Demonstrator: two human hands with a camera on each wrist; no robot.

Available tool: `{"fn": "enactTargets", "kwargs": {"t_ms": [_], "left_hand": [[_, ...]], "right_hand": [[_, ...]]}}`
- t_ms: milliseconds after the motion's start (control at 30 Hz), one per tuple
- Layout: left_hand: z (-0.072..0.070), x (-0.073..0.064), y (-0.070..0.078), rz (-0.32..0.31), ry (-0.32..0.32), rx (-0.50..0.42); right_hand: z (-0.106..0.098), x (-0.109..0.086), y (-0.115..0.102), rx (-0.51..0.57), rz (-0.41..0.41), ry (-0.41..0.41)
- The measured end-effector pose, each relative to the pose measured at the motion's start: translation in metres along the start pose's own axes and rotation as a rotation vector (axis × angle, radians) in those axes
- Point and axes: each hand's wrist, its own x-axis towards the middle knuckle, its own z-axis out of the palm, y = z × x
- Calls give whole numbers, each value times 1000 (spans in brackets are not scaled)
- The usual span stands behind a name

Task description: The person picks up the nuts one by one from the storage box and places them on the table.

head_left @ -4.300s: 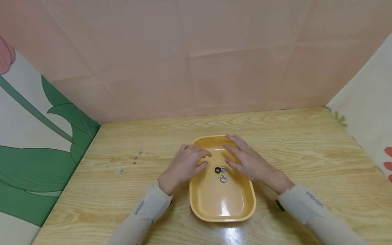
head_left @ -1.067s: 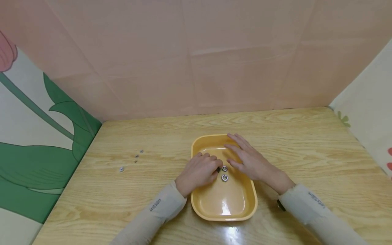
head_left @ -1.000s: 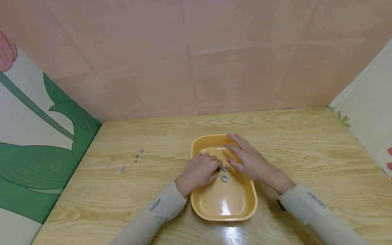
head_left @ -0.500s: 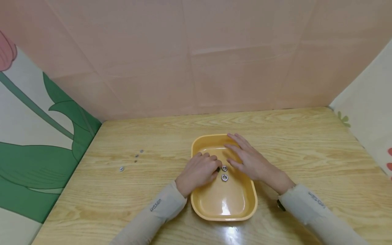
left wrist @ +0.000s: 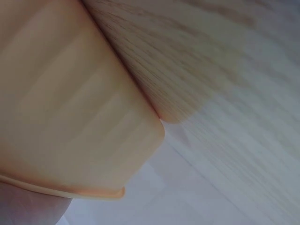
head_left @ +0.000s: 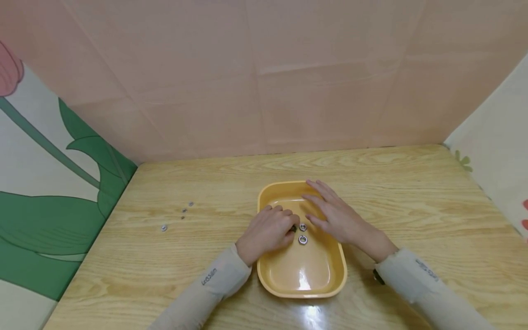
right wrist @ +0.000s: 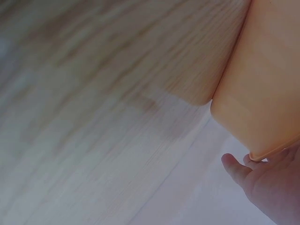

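A yellow plastic tray [head_left: 303, 284] stands on the table. My left hand [head_left: 269, 231] reaches over its left rim, fingers curled, and pinches a black nut [head_left: 294, 228] between thumb and forefinger inside the tray. Two silver nuts, the upper nut [head_left: 303, 227] and the lower nut [head_left: 303, 239], lie on the tray floor just right of those fingertips. Over the right rim rests my right hand [head_left: 339, 219], its fingers spread and relaxed, holding nothing. In the right wrist view its fingers [right wrist: 236, 168] show at the tray's rim. The left wrist view shows mostly the tray's outer wall [left wrist: 79, 108].
On the wooden table [head_left: 206, 178] to the left lie several small metal pieces, among them a silver nut-like piece [head_left: 164, 228] and a smaller piece [head_left: 191, 204]. A pink-covered wall [head_left: 264, 91] closes the back; printed panels stand at both sides.
Since the oldest frame my left hand has moved right and down into the tray and taken hold of the black nut. Over the last second both hands stay nearly still.
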Motion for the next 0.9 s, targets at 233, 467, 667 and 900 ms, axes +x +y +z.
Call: {"fn": "enactTargets", "kwargs": {"t_ms": [233, 467, 667, 900], "left_hand": [[0, -1, 0, -4, 3, -13], [0, -2, 0, 9, 34, -5], [1, -2, -1, 17, 66, 7], [0, -2, -3, 24, 99, -17]], "right_hand": [[0, 0, 0, 1, -1, 1], [0, 0, 0, 3, 4, 1], [0, 0, 0, 4, 11, -7], [0, 1, 0, -2, 12, -7]]}}
